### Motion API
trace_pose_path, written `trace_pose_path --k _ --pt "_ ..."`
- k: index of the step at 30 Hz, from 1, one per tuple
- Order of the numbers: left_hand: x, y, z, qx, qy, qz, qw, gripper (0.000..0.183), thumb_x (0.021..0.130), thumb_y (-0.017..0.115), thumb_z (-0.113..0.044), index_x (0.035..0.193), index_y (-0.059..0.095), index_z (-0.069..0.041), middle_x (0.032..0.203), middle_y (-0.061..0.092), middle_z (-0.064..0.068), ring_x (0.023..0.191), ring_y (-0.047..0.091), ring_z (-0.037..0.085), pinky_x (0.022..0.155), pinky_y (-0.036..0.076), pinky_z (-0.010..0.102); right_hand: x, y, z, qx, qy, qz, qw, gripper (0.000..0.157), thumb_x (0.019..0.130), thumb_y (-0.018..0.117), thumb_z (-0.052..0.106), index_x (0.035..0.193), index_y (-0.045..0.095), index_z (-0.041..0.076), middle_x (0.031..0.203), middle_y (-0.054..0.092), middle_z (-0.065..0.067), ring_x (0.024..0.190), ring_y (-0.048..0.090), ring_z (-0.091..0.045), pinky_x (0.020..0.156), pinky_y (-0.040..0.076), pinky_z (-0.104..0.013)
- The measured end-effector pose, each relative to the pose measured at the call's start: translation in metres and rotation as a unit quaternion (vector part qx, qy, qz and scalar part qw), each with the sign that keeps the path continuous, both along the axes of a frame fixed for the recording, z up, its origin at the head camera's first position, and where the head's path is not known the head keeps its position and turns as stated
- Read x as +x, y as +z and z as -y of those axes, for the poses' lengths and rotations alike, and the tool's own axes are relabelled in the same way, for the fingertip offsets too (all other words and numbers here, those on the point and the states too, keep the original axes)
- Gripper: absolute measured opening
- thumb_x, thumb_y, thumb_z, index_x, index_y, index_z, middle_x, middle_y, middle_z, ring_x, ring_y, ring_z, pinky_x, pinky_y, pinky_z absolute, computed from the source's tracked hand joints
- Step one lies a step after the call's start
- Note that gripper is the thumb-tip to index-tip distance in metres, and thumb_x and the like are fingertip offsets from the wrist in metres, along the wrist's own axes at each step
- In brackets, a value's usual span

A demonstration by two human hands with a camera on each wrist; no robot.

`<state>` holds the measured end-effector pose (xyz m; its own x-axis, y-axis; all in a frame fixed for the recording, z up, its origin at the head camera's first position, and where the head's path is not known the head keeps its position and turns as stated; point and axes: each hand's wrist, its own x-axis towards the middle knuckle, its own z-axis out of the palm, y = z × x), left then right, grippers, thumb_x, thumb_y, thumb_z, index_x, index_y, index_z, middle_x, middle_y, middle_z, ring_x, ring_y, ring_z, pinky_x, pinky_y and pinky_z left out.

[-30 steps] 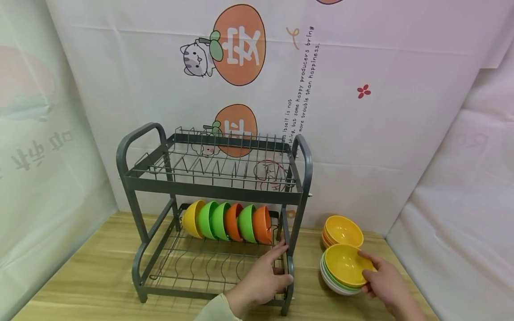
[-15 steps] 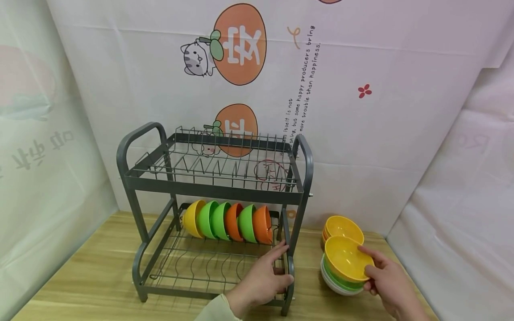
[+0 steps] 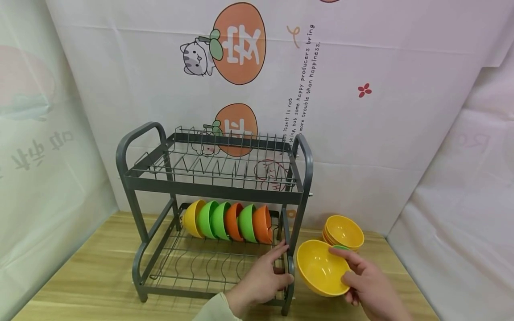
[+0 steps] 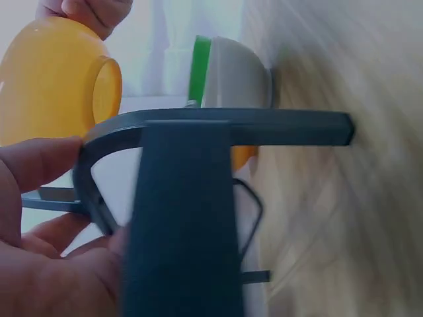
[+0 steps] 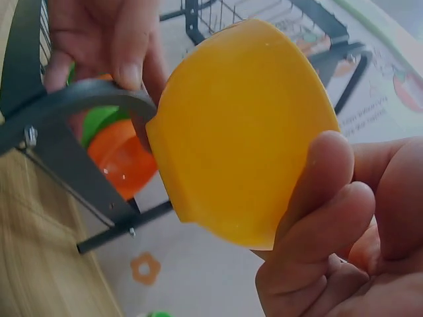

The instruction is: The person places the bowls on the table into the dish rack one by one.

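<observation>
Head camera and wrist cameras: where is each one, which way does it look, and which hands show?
Head: on the person's head, looking forward and down at the rack, left hand and right hand holding a yellow bowl.
Left wrist: on that wrist, looking past the rack at the bowl's outside; left hand close, right hand partly showing.
Right wrist: on that wrist, facing the bowl's outside; right hand close, left hand beyond.
Both wrist views share that bowl.

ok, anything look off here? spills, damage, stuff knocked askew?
Nothing stands out. The rack stands upright, and its six bowls sit on edge in one row, facing the same way. The held bowl is tilted, but the right hand grips it. No spill or crack shows.
</observation>
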<state>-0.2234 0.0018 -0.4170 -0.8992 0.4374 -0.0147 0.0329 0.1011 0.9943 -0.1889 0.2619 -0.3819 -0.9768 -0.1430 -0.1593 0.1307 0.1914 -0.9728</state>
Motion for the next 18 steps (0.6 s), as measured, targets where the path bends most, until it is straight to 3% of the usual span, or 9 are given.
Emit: trace_pose_path --k 4,8,13,18 --pt "0.005 0.017 0.006 -0.010 0.022 0.008 0.9997 0.072 0.085 0.074 -0.012 0.150 0.043 -0.017 0.150 0.040 0.013 0.087 0.062 0.023 0.073 0.054 0.041 0.002 0.004 0.006 -0.003 0.020 0.007 1.000 0.063 0.090 0.055 -0.003 0.151 0.040 0.005 0.138 0.043 -0.023 0.054 0.052 -0.021 0.048 0.046 -0.027" --pt "0.015 0.038 0.016 0.039 0.036 0.040 0.9978 0.065 0.085 0.073 -0.013 0.141 0.041 -0.020 0.130 0.043 0.016 0.087 0.059 0.027 0.071 0.056 0.045 0.006 0.007 0.013 -0.012 0.038 0.017 0.999 0.064 0.089 0.057 -0.002 0.150 0.042 0.006 0.133 0.047 -0.021 0.053 0.052 -0.021 0.048 0.046 -0.027" --pt "0.026 0.054 0.028 0.121 -0.045 0.103 0.9862 0.060 0.087 0.068 -0.005 0.139 0.043 -0.018 0.127 0.038 0.018 0.090 0.065 0.030 0.074 0.058 0.047 0.011 0.011 0.023 -0.026 0.069 0.019 0.997 0.064 0.090 0.057 -0.001 0.151 0.040 0.004 0.132 0.051 -0.019 0.053 0.053 -0.020 0.049 0.048 -0.027" --pt "0.030 0.052 0.035 0.177 -0.126 0.160 0.9628 0.064 0.086 0.066 0.002 0.142 0.040 -0.016 0.129 0.035 0.021 0.091 0.067 0.032 0.076 0.058 0.045 0.013 0.013 0.033 -0.043 0.102 0.033 0.993 0.065 0.093 0.056 0.001 0.153 0.033 0.002 0.120 0.058 -0.016 0.056 0.054 -0.021 0.052 0.050 -0.027"
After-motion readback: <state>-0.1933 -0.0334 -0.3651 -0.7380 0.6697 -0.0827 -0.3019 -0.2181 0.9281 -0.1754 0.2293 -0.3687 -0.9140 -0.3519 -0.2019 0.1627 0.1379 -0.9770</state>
